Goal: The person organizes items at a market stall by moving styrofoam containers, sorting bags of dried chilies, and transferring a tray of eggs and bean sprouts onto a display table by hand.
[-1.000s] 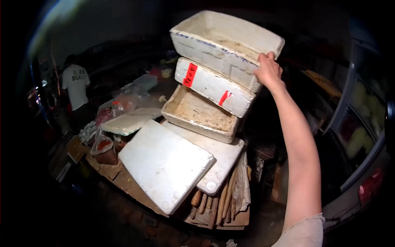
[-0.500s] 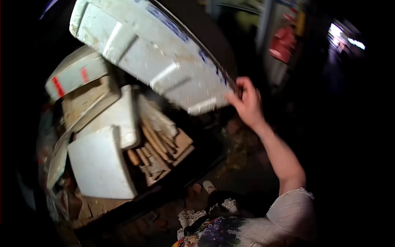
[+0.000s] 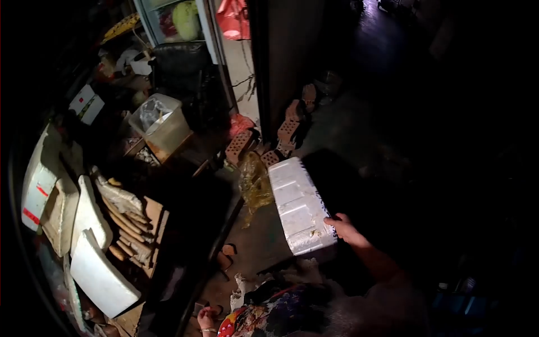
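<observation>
My right hand [image 3: 345,229] is closed on the edge of a white styrofoam box [image 3: 300,205], thumb on the near side. The box hangs low in front of me, its ribbed face lit and blue marks along its far edge. At the bottom, beside my patterned top, my left hand [image 3: 206,318] is partly visible. Its fingers are loosely bent, with nothing seen in them. To the left, several long, pale brown root-like pieces [image 3: 124,222] lie on a wooden board beside white foam pieces [image 3: 104,275].
A foam box with red tape [image 3: 40,180] stands at the far left. Ahead are a translucent bin [image 3: 161,124], a dark chair [image 3: 182,70], perforated bricks [image 3: 240,145] and a yellowish plastic bag [image 3: 255,182]. A dark passage lies to the right.
My right hand has carried the styrofoam box down and away from above the foam pieces, to the right of the table. The view has turned right, and my left hand has come into sight.
</observation>
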A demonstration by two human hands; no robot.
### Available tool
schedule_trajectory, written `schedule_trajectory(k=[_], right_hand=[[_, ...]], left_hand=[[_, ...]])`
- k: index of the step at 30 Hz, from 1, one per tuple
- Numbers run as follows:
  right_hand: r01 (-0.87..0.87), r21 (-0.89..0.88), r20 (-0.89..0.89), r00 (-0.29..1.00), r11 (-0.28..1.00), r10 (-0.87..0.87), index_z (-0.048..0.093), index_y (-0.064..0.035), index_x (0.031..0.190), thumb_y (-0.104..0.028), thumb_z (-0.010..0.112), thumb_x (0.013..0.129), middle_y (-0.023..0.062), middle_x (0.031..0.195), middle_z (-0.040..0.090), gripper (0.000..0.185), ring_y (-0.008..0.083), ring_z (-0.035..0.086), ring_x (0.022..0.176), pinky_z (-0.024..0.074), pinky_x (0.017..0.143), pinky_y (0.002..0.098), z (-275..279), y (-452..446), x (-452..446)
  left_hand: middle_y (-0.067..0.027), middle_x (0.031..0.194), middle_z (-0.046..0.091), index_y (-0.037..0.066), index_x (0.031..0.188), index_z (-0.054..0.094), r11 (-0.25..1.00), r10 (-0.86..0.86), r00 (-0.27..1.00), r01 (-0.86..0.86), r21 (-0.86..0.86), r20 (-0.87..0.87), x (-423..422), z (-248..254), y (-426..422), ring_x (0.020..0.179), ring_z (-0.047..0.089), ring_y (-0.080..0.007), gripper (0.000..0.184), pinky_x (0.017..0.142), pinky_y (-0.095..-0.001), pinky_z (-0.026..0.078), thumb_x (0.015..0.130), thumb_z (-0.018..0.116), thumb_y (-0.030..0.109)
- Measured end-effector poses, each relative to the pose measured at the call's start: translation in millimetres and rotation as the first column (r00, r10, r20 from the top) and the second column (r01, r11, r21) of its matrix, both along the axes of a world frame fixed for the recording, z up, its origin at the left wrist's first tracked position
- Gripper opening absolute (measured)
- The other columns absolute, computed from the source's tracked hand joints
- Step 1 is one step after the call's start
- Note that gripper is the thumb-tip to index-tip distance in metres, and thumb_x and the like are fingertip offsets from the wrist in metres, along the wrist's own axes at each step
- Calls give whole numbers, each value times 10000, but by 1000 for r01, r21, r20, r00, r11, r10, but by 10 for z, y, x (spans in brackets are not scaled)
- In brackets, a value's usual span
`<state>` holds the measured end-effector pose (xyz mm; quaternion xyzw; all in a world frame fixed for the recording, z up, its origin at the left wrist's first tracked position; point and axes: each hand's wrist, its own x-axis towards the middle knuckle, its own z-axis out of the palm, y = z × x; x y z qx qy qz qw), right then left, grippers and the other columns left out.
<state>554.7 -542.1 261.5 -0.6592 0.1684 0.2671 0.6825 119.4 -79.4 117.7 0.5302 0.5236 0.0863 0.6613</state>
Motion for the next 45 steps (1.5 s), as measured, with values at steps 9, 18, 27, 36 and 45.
schedule_trajectory(k=[9,18,27,36,45], right_hand=[[277,-96,66,960,956,-272,530,-71,857,-272,684,746,-11,616,484,276,77,349,392,245,336,234,-485,-1693,1055],[581,-4,15,814,814,-581,466,-128,1066,-370,573,830,40,889,557,354,206,618,641,449,458,264,-921,-2645,1655],[313,91,-283,918,945,-277,508,-94,1077,-176,577,799,85,853,607,298,195,604,702,491,557,301,-1786,-2586,930],[173,-152,-431,875,973,-223,484,-26,1129,-149,554,797,113,853,608,361,195,605,696,476,545,287,-1652,-2435,1373],[276,-194,-341,881,941,-328,505,-34,1126,-173,530,810,88,872,616,346,185,611,748,479,600,281,-1352,-2445,2261]], left_hand=[[-131,736,631,1,969,572,671,-741,671,741,17,10,1897,195,-1479,634,621,-221,214,546,-317,503,784,467,-26],[-94,747,642,-3,935,609,698,-699,664,714,-54,-263,2801,240,-1690,628,586,-127,203,566,-240,458,772,488,-6],[-90,805,664,30,918,645,589,-706,526,808,19,-474,3423,-80,-1618,769,613,-163,237,736,-293,473,757,580,190],[-111,813,641,101,927,640,231,-802,281,960,161,-527,5039,-391,-1527,774,608,-216,222,682,-329,463,751,586,224],[-65,702,603,49,1001,572,649,-759,592,724,-234,-270,6417,-3,-1585,521,560,-141,236,400,-258,442,781,491,77]])
